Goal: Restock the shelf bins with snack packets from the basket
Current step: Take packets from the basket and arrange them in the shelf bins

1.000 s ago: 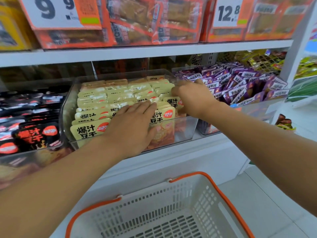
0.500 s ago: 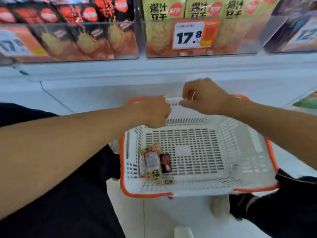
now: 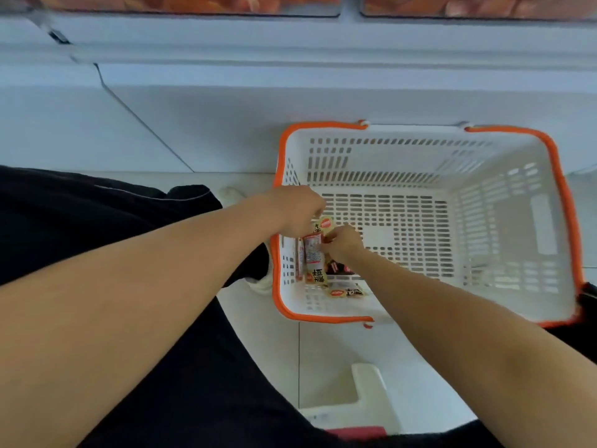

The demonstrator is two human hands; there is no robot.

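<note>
A white basket with an orange rim (image 3: 549,163) stands on the floor below the shelf. Several snack packets lie in its left near corner: a yellow packet (image 3: 325,223), a red-and-white packet (image 3: 312,251), a dark packet (image 3: 336,267) and another yellow packet (image 3: 347,291) flat on the bottom. Both hands reach into that corner. My left hand (image 3: 298,211) is curled over the top yellow packet. My right hand (image 3: 345,242) pinches the right edge of the red-and-white packet. The shelf bins (image 3: 193,3) show only as a strip along the top edge.
The white shelf base (image 3: 290,101) rises right behind the basket. A white step stool (image 3: 366,399) sits on the tiled floor near me. My black trousers (image 3: 97,215) and a white shoe (image 3: 231,192) are left of the basket.
My view dropped from the yellow-packet shelf bin to the floor basket. Both hands left the bin, passed over the basket rim and now reach onto the packets in its left corner.
</note>
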